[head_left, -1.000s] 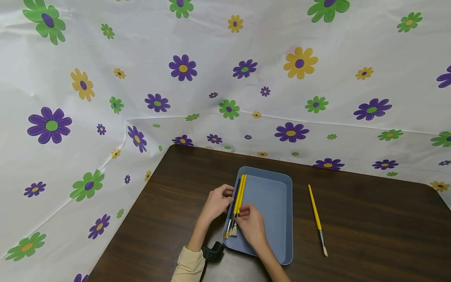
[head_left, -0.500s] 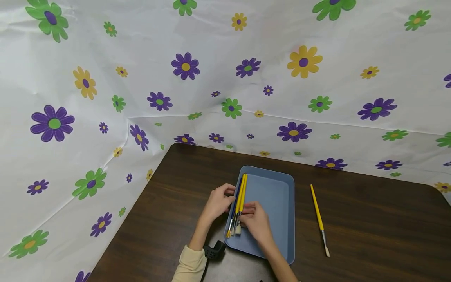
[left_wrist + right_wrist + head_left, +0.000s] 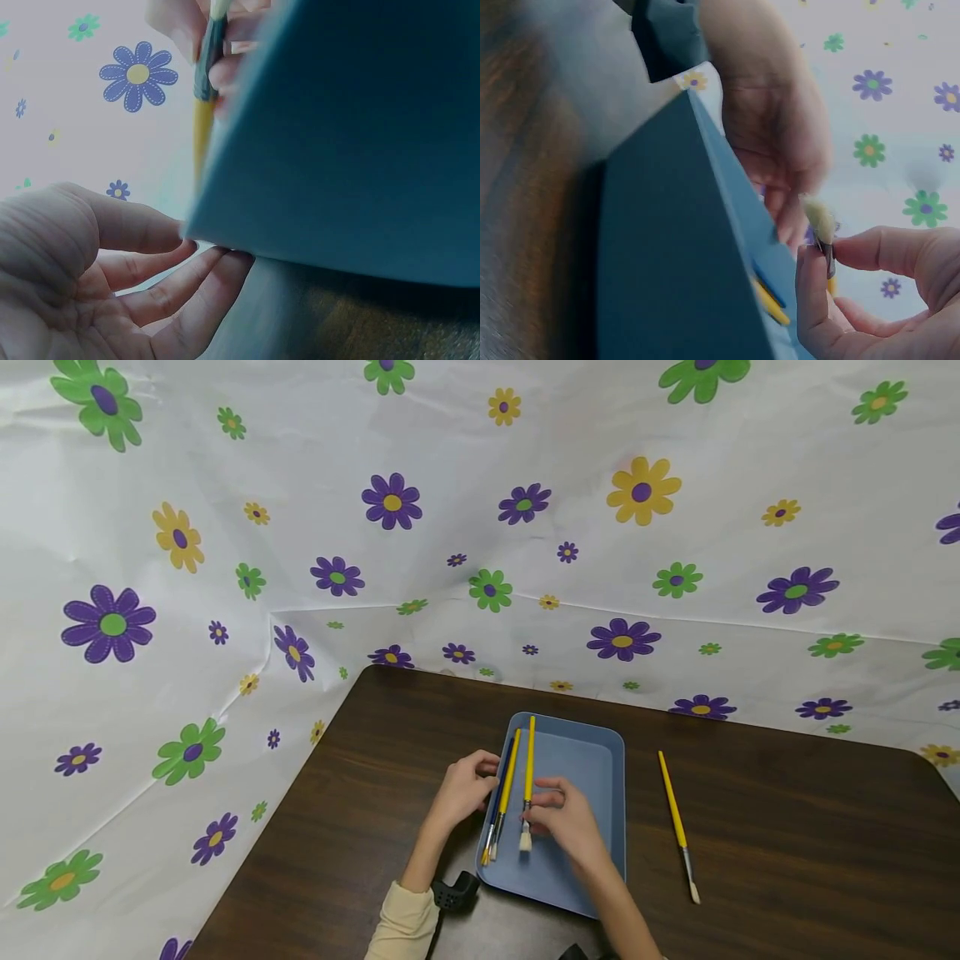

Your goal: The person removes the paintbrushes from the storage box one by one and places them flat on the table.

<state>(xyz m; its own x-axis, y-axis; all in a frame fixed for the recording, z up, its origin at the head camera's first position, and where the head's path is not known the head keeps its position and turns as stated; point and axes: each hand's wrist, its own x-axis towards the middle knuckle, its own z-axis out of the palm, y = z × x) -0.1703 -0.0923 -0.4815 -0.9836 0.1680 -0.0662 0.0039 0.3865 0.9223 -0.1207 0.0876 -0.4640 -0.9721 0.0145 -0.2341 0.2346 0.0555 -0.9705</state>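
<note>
My right hand (image 3: 572,820) pinches a yellow-handled paintbrush (image 3: 530,760) by its metal ferrule, between thumb and fingers. Its pale, flat bristles (image 3: 821,220) point toward me, and the handle points away over the blue-grey tray (image 3: 581,768). My left hand (image 3: 462,793) grips the tray's left wall, thumb at the rim and fingertips against the outside, as the left wrist view shows. Inside the tray, along that left wall, lie another yellow paintbrush (image 3: 508,777) and a dark blue paintbrush (image 3: 498,803), side by side with bristles at the near end.
To the right of the tray, a yellow paintbrush (image 3: 675,810) lies on the dark wooden table (image 3: 787,827). White flower-printed sheeting (image 3: 442,435) surrounds the table's back and left edges. A black wrist camera (image 3: 456,892) sits by my left sleeve (image 3: 405,918).
My right hand has moved right, drawing one yellow paintbrush away from the others in the tray. My left hand stays at the tray's left wall.
</note>
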